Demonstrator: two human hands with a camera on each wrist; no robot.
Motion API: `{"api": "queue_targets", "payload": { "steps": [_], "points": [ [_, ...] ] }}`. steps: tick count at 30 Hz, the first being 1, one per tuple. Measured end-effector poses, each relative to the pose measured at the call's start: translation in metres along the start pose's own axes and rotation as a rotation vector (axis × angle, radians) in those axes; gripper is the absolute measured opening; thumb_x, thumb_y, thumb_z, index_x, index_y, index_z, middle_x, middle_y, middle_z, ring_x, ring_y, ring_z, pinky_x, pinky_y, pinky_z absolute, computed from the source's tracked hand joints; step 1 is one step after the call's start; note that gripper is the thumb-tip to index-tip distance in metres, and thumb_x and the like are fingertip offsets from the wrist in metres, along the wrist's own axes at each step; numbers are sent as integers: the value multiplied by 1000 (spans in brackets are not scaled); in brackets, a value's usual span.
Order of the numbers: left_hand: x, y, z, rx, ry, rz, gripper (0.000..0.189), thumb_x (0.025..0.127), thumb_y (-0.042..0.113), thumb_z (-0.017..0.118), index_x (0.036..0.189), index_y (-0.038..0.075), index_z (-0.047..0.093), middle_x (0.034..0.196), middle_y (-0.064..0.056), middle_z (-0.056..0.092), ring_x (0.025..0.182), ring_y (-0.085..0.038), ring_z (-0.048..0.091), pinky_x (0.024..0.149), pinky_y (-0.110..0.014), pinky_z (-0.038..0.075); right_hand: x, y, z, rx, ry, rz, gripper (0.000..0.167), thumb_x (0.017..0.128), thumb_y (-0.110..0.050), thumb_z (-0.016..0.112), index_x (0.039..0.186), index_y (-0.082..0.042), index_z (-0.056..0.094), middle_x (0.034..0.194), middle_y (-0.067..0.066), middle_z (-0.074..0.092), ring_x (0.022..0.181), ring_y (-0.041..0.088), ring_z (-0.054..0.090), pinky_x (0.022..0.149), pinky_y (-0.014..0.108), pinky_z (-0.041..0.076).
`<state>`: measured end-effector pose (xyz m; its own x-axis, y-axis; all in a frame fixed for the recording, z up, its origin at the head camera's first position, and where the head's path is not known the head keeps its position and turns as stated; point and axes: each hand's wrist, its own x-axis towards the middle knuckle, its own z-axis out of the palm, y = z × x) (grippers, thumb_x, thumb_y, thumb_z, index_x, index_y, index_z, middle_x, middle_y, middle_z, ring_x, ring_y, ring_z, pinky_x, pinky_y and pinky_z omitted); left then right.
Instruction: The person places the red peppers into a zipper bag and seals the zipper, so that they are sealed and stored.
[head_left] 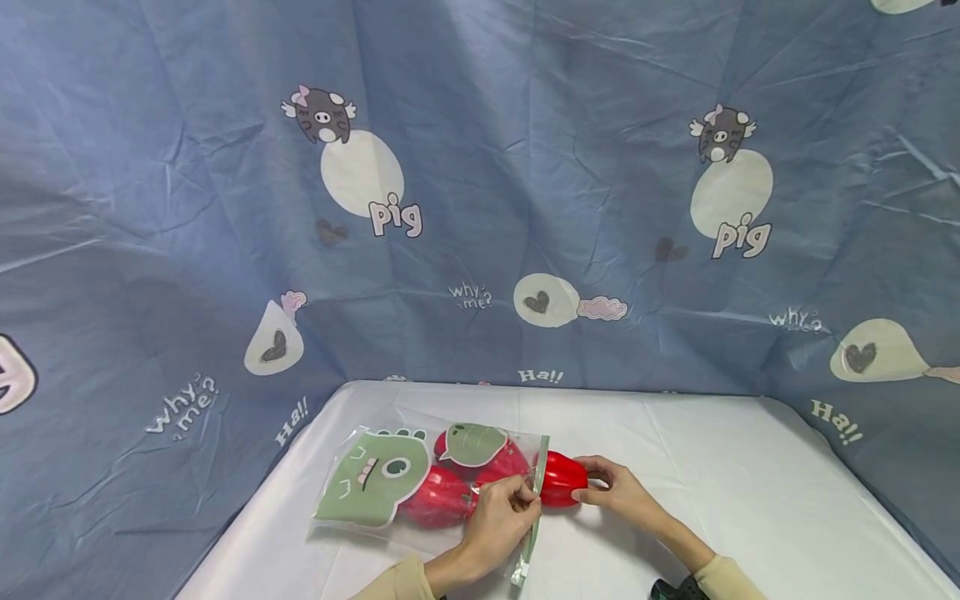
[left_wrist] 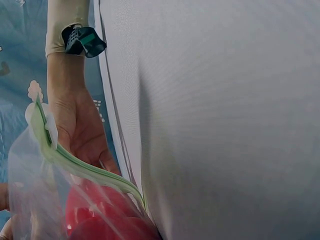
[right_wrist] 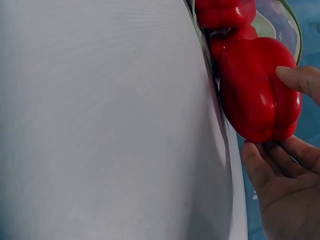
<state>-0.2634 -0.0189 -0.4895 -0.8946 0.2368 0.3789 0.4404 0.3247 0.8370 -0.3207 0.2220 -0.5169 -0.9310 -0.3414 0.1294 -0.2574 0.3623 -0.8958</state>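
A clear zip bag [head_left: 352, 479] with green cartoon prints lies on its side, several red bell peppers [head_left: 438, 498] inside it. My left hand [head_left: 497, 521] pinches the bag near its green zip edge [head_left: 531, 533]. At the bag's mouth, my right hand [head_left: 621, 497] holds another red bell pepper [head_left: 564, 480], partly inside the opening. In the right wrist view, thumb and fingers lie on either side of this glossy pepper [right_wrist: 255, 90]. The left wrist view shows my right hand [left_wrist: 82, 125] behind the zip edge; only bits of the left hand appear at the left border.
A white cloth covers the table [head_left: 720, 467]. Behind and beside it hangs a blue curtain [head_left: 450, 208] printed with pigs and lettering. A dark device [head_left: 677, 590] is strapped to the right wrist, near the beige sleeve [head_left: 727, 579].
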Motion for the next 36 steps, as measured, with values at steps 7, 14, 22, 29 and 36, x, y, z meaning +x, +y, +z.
{"api": "queue_targets", "payload": {
  "steps": [7, 14, 22, 29, 36],
  "points": [
    [0, -2, 0, 7, 4, 22, 13, 81, 6, 69, 73, 15, 64, 65, 9, 61, 53, 4, 49, 44, -16, 43, 4, 3, 3, -17, 30, -51, 52, 81, -20, 77, 125, 0, 59, 119, 16, 64, 106, 20, 64, 89, 28, 55],
    [0, -2, 0, 6, 0, 17, 11, 81, 6, 68, 73, 14, 64, 65, 9, 61, 53, 4, 49, 44, -16, 44, 4, -3, 9, 10, 30, -46, 55, 81, -20, 77, 126, 3, 56, 119, 19, 63, 105, 25, 63, 87, 28, 55],
    [-1, -2, 1, 5, 8, 21, 11, 81, 6, 68, 74, 15, 65, 66, 10, 62, 55, 4, 50, 48, -16, 45, 4, -6, 14, 38, 26, -99, 51, 82, -15, 75, 125, 4, 56, 117, 19, 64, 105, 21, 63, 91, 31, 53],
    [-1, -3, 1, 13, 13, 34, 12, 81, 7, 69, 73, 15, 65, 66, 10, 61, 55, 4, 49, 48, -15, 45, 5, -2, 16, 43, 18, -122, 49, 83, -11, 73, 126, 5, 55, 119, 21, 63, 108, 24, 62, 93, 28, 52],
    [-1, -4, 2, 6, 12, 44, 13, 81, 6, 69, 73, 15, 64, 66, 10, 61, 55, 4, 49, 47, -16, 45, 8, 1, 18, 56, 20, -128, 46, 85, -10, 71, 126, 5, 55, 120, 22, 62, 111, 34, 61, 91, 25, 52]
  ]
}}
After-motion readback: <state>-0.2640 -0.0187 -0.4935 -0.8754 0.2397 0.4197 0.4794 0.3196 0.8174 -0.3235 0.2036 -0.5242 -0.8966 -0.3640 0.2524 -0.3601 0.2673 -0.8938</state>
